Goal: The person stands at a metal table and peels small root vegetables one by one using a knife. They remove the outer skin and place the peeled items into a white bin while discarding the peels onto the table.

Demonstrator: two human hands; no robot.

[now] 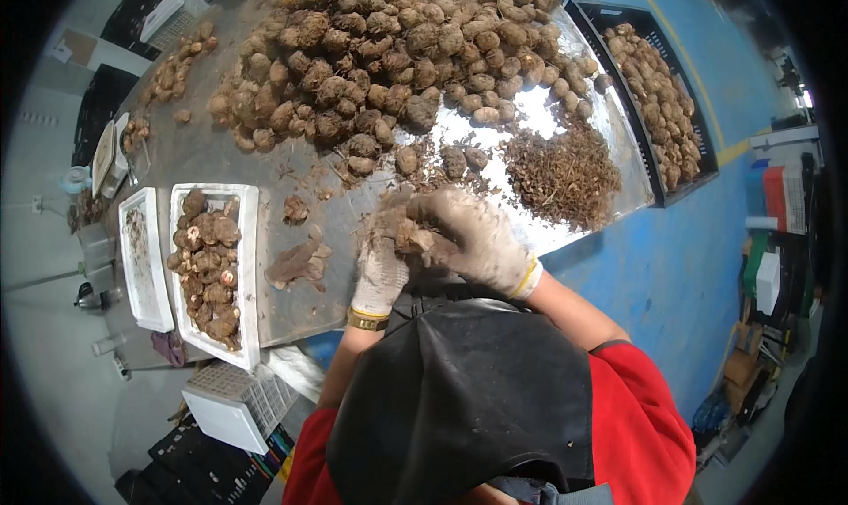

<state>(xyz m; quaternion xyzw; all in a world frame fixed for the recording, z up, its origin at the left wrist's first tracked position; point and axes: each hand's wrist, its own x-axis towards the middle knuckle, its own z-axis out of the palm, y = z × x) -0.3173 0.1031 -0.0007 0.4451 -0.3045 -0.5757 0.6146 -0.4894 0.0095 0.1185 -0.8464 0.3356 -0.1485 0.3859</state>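
My left hand [381,266], in a dirty white knit glove, grips a brown, fibrous tuber, probably a taro corm [416,238], at the table's near edge. Around its other side curl the fingers of my right hand [478,240], gloved the same way and slightly blurred. Much of the corm is covered by both hands. Just beyond them a few loose tubers [454,162] rest on the metal table [351,215], in front of a large heap of hairy tubers [397,61]. To the right lies a pile of brown peelings [563,177].
Left of my hands are a soiled glove [301,261], a white foam tray of tubers [207,260] and another white tray with debris [147,260]. A black crate of tubers [652,107] stands beyond the table's right edge. A white plastic basket [242,399] sits below left.
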